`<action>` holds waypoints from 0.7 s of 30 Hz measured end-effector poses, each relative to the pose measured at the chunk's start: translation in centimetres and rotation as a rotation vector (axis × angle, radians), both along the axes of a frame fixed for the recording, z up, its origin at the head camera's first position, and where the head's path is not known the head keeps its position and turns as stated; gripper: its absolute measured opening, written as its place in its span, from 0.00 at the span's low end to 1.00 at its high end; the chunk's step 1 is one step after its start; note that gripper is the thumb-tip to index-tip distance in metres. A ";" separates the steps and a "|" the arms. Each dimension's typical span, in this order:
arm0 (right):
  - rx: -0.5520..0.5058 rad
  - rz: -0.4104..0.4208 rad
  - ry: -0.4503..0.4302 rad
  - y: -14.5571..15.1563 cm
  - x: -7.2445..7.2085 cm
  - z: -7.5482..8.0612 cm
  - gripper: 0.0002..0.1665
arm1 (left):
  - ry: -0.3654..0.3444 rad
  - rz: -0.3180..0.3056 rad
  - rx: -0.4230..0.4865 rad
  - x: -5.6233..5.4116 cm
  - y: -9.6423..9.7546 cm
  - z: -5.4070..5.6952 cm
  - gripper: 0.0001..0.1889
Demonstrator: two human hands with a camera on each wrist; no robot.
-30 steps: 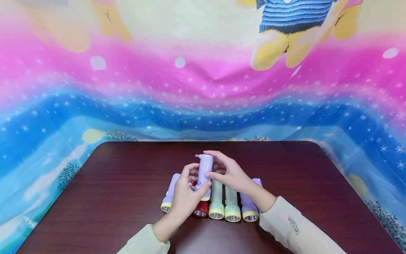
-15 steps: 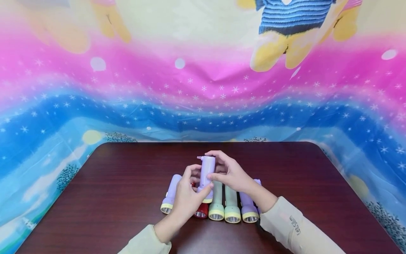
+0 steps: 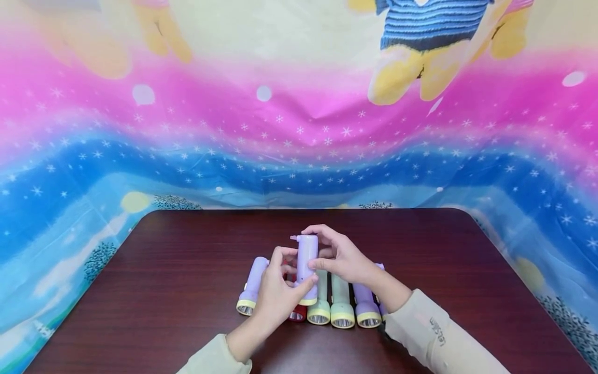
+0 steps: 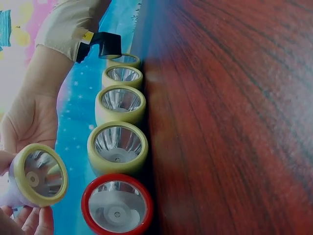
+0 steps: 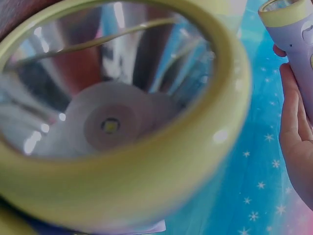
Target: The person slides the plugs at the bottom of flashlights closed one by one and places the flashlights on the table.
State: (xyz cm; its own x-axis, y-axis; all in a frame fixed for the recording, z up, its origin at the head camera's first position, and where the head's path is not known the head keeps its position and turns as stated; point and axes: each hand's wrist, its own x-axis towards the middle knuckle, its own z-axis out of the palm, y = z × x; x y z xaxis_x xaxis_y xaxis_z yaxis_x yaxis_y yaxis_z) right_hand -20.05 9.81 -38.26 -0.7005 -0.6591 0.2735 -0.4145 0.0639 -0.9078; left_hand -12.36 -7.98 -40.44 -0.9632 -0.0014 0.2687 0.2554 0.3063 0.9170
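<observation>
Both hands hold a lilac flashlight [image 3: 307, 259] with a pale yellow rim, up over the row on the table. My left hand [image 3: 275, 293] grips it near the head end, thumb across the front. My right hand [image 3: 341, 259] pinches the barrel near the tail, where a small pink tab sticks out to the left. Its reflector [image 4: 45, 174] faces the camera in the left wrist view. Under it, a red flashlight [image 3: 297, 314] is mostly covered by the left hand. Two pale green flashlights, one [image 3: 319, 306] beside the other [image 3: 342, 306], lie right of the red one.
Another lilac flashlight [image 3: 253, 285] lies apart at the left. A purple flashlight [image 3: 367, 309] lies at the row's right, with one more partly hidden by the right forearm. The dark brown table [image 3: 163, 301] ends at a printed cloth [image 3: 261, 171] behind.
The held flashlight and both hands have shifted slightly right and sunk a little lower, covering more of the red flashlight. The flashlights on the table have stayed put.
</observation>
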 end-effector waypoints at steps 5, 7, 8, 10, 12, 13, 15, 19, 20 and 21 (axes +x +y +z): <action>-0.012 0.025 -0.008 0.3 -0.1 0.0 0.31 | -0.011 -0.057 0.004 -0.1 -0.2 0.0 0.28; -0.020 0.036 -0.009 0.4 -0.2 -0.1 0.30 | -0.024 -0.074 0.005 0.0 -0.2 0.0 0.29; -0.023 0.041 -0.008 0.4 -0.2 -0.2 0.30 | -0.032 -0.077 0.007 0.0 -0.2 0.0 0.29; -0.027 0.048 -0.012 0.4 -0.2 -0.3 0.30 | -0.038 -0.078 0.007 0.0 -0.3 0.0 0.29; -0.026 0.049 -0.020 0.4 -0.2 -0.3 0.30 | -0.040 -0.074 0.005 0.0 -0.3 0.0 0.29; -0.025 0.048 -0.024 0.4 -0.2 -0.3 0.30 | -0.039 -0.072 0.005 0.0 -0.3 0.0 0.28; -0.022 0.044 -0.031 0.4 -0.2 -0.3 0.30 | -0.040 -0.068 0.006 0.0 -0.3 0.0 0.28; -0.026 0.036 -0.033 0.4 -0.2 -0.3 0.31 | -0.044 -0.059 0.007 0.0 -0.2 0.0 0.28; -0.028 0.035 -0.032 0.3 -0.2 -0.3 0.31 | -0.042 -0.057 0.006 0.0 -0.2 0.0 0.28; -0.031 0.034 -0.033 0.3 -0.2 -0.4 0.31 | -0.039 -0.054 0.005 0.0 -0.2 0.0 0.28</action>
State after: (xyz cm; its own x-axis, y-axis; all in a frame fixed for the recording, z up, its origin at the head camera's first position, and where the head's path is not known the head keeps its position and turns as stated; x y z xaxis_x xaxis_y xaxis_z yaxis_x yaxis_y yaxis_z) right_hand -20.28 10.14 -38.62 -0.6868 -0.6744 0.2711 -0.3857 0.0220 -0.9224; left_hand -12.39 -8.20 -40.46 -0.9717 0.0493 0.2311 0.2354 0.2889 0.9280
